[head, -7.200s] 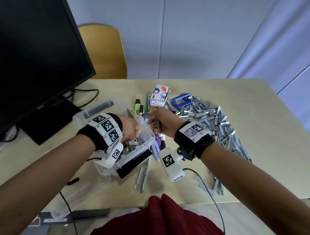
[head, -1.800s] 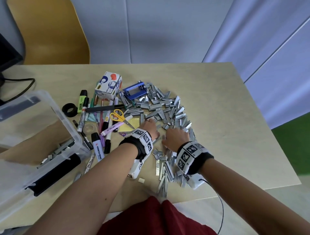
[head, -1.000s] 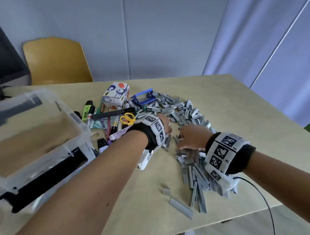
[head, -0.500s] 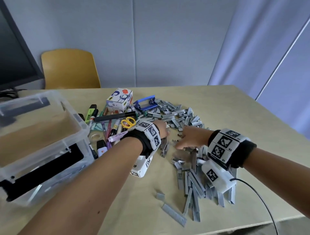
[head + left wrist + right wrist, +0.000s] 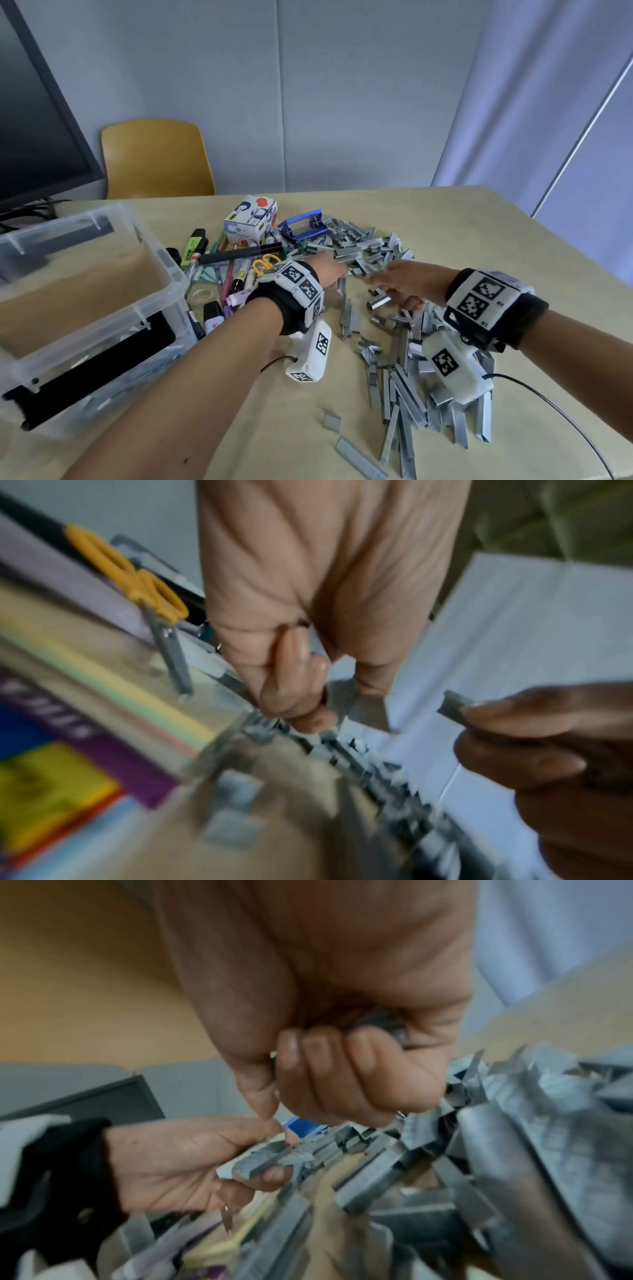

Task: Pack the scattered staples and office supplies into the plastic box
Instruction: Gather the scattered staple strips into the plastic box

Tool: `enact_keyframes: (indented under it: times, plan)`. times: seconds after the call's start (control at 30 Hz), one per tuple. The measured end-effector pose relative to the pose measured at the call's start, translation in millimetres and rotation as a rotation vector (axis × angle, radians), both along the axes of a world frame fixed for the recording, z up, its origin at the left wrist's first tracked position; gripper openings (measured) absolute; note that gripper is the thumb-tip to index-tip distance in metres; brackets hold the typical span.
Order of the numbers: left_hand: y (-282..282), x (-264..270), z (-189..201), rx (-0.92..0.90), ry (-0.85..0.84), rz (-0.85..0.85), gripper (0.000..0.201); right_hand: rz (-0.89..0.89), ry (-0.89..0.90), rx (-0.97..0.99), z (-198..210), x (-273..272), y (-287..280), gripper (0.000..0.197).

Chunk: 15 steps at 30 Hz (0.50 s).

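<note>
Plastic box [image 5: 102,329]: clear tub at the left edge of the table [image 5: 479,246], lid off, with a long black item and some grey staple strips lying along its near wall.
Pens and markers [image 5: 236,277]: laid in a loose bunch just right of the box, with yellow-handled scissors [image 5: 265,265] on top and a roll of clear tape [image 5: 202,294] on the near side.
Small printed carton [image 5: 250,221]: upright behind the pens, with a blue stapler [image 5: 303,226] just to its right.
Left hand [image 5: 325,272]: at the left fringe of the staples, fingers curled round a few staple strips; the left wrist view shows the same clenched grasp [image 5: 294,669].
Staples [image 5: 394,342]: a wide grey heap in the middle of the table, running from the blue stapler down to the near edge, all outside the box.
Right hand [image 5: 400,284]: low over the heap just right of the left hand, fingers folded over a bundle of strips; in the right wrist view [image 5: 342,1074] grey metal shows inside the fist.
Chair [image 5: 154,157]: yellow, behind the table.
</note>
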State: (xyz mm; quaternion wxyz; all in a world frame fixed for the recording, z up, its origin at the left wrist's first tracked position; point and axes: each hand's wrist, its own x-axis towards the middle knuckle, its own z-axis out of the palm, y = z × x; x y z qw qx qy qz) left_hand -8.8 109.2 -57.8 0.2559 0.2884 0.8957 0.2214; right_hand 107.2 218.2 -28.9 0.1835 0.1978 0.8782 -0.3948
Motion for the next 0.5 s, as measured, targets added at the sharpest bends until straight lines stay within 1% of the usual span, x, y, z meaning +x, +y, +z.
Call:
enact_keyframes:
  times: [0.1,0.13,0.17,0.23,0.33,0.4,0.47,0.5]
  plan:
    - [-2,-2,16,0.233,-0.294,0.122,0.034,-0.089,0.152,-0.176,14,-5,-1,0.042]
    - [-5,-3,25,0.309,-0.35,0.144,0.034,-0.118,0.204,-0.226,21,-9,-5,0.042]
    - [-8,-3,36,0.372,-0.371,0.14,0.034,-0.148,0.261,-0.274,28,-14,-9,0.042]
    - [-21,-2,64,0.464,-0.34,0.097,0.032,-0.198,0.374,-0.38,46,-26,-19,0.041]
    - [-54,-4,114,0.603,-0.207,0.136,0.034,-0.21,0.498,-0.595,75,-44,-44,0.038]
    - [-86,-4,148,0.642,-0.098,0.146,0.035,-0.17,0.537,-0.693,90,-52,-68,0.036]
    - [-121,-4,178,0.69,-0.029,0.137,0.031,-0.116,0.549,-0.737,99,-60,-98,0.033]
    - [-139,-4,189,0.68,0.013,0.142,0.029,-0.093,0.547,-0.746,102,-64,-114,0.032]
